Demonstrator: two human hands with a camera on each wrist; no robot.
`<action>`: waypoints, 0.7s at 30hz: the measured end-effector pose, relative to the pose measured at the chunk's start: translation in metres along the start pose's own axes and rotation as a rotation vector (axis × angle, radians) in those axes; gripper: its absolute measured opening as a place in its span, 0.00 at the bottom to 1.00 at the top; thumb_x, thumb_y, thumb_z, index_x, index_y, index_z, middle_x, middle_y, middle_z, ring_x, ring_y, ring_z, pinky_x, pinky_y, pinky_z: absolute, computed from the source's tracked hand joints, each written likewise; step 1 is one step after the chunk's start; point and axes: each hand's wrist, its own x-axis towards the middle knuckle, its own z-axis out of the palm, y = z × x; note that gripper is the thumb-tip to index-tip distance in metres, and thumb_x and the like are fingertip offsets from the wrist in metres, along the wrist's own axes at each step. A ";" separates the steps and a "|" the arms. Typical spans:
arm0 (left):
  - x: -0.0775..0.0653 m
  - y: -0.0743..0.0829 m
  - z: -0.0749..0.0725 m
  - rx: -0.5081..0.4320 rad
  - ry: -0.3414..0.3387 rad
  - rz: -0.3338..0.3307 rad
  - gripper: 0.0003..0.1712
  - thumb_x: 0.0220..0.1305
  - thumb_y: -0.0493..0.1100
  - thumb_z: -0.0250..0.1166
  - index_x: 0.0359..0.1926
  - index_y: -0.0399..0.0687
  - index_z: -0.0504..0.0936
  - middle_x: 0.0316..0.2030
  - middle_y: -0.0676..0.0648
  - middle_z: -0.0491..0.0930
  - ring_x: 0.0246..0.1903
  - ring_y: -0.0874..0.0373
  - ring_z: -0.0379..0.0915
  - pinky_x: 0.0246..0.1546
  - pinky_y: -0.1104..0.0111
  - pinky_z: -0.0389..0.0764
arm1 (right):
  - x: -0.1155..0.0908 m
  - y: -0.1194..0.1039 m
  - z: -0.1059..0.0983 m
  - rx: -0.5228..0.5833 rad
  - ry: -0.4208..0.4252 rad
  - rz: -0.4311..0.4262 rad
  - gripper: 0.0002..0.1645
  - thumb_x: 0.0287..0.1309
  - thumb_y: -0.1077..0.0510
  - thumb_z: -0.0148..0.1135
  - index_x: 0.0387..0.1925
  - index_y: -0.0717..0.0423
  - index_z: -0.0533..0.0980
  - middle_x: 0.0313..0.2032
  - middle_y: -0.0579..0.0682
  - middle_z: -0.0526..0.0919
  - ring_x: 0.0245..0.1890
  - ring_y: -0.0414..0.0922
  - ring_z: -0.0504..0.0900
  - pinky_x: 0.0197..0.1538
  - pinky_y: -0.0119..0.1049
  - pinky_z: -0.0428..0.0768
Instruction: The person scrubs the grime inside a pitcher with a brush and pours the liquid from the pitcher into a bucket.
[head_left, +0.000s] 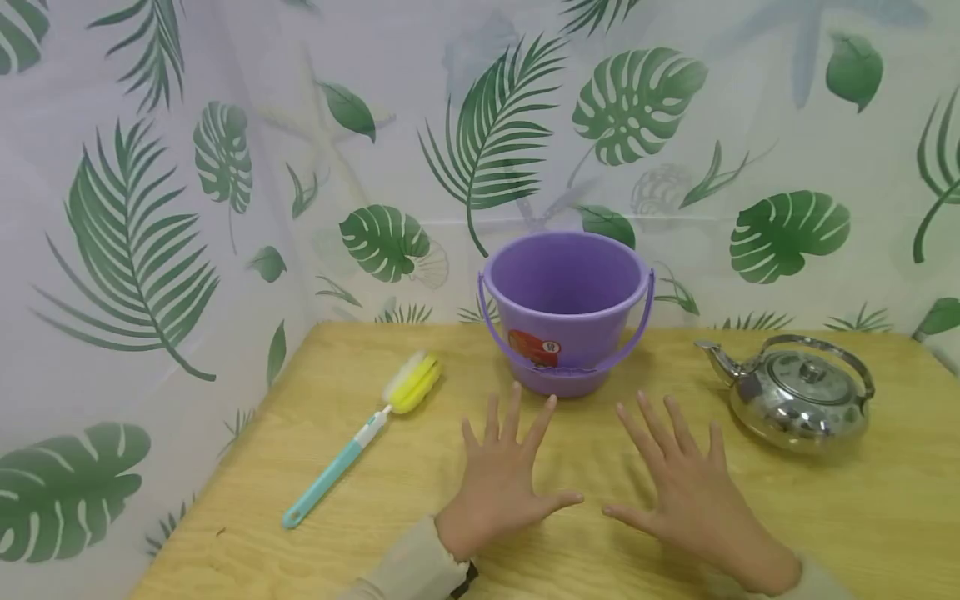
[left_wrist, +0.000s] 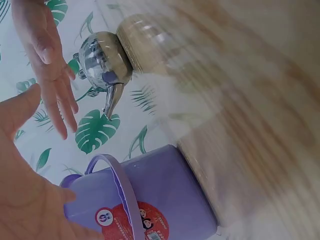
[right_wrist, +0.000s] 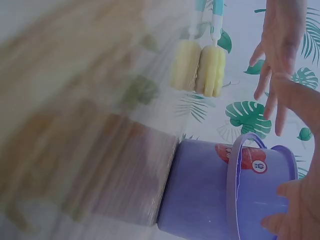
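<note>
Both hands are spread over the front of the wooden table, fingers straight, holding nothing. The left hand point(head_left: 502, 479) is just in front of a purple bucket point(head_left: 566, 333), its fingertips pointing at the bucket's base. To its right, the right hand point(head_left: 686, 483) lies between the bucket and a shiny metal teapot point(head_left: 802, 400). The bucket stands upright with its handle lowered across the front, over a red sticker. On the left lies a bottle brush point(head_left: 337, 471) with a yellow and white sponge head and a teal handle. In the left wrist view the teapot point(left_wrist: 105, 60) appears beyond the right hand.
The light wood table point(head_left: 600, 558) reaches back to a white curtain point(head_left: 510, 150) printed with green leaves, which also runs along the left side. The teapot's spout points left, towards the bucket.
</note>
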 end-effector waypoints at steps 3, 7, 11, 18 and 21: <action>0.003 0.000 -0.003 -0.065 0.000 0.054 0.56 0.54 0.73 0.55 0.74 0.64 0.35 0.74 0.38 0.38 0.70 0.32 0.41 0.57 0.31 0.56 | 0.001 0.003 -0.003 -0.004 0.018 -0.018 0.65 0.39 0.20 0.56 0.73 0.46 0.47 0.74 0.50 0.43 0.71 0.62 0.50 0.53 0.78 0.57; 0.011 0.002 -0.009 -0.118 -0.017 0.203 0.52 0.60 0.68 0.54 0.74 0.59 0.36 0.73 0.37 0.43 0.70 0.35 0.47 0.60 0.40 0.63 | 0.001 0.008 -0.009 0.001 -0.008 -0.054 0.64 0.41 0.21 0.55 0.73 0.46 0.46 0.75 0.50 0.40 0.72 0.60 0.48 0.54 0.77 0.56; 0.030 0.014 -0.019 -0.104 0.039 0.349 0.48 0.63 0.63 0.55 0.74 0.49 0.43 0.71 0.37 0.51 0.69 0.44 0.53 0.64 0.55 0.66 | 0.002 0.019 -0.019 0.034 0.021 -0.105 0.59 0.46 0.21 0.50 0.72 0.47 0.49 0.75 0.49 0.44 0.73 0.57 0.48 0.58 0.75 0.52; 0.075 0.050 -0.026 -0.142 0.103 0.358 0.40 0.63 0.55 0.59 0.70 0.47 0.54 0.65 0.46 0.65 0.64 0.56 0.63 0.61 0.68 0.70 | 0.003 0.058 -0.045 0.081 0.148 -0.161 0.51 0.55 0.22 0.38 0.69 0.50 0.58 0.73 0.47 0.51 0.73 0.37 0.38 0.66 0.70 0.43; 0.098 0.066 -0.023 -0.096 0.093 0.356 0.38 0.64 0.55 0.58 0.69 0.46 0.57 0.63 0.47 0.67 0.63 0.57 0.65 0.62 0.70 0.68 | 0.003 0.079 -0.055 0.037 0.171 -0.148 0.50 0.55 0.21 0.37 0.70 0.47 0.58 0.71 0.49 0.57 0.74 0.42 0.44 0.66 0.69 0.45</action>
